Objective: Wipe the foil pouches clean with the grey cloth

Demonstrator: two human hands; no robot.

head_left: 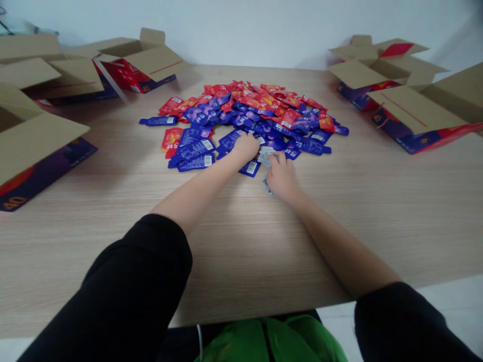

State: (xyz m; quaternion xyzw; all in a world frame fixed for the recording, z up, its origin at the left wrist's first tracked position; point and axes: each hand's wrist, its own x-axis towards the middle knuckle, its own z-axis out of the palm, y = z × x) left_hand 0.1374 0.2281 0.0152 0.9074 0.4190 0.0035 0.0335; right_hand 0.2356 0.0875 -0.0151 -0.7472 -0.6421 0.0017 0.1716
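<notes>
Presently, plastic red sachets [171, 105] and blue sachets [196, 162] are left mixed on the wood-grain table [241, 226]. Blue ones are touched by the curled left hand [247, 146], crumpled grey pieces [264, 157] by the curled right hand [282, 177]; grips undeterminable.

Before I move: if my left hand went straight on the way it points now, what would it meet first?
Most likely the blue packets just beyond the fingers of your left hand. Depth is hard to judge here, so the fingertips may already touch one.
</notes>
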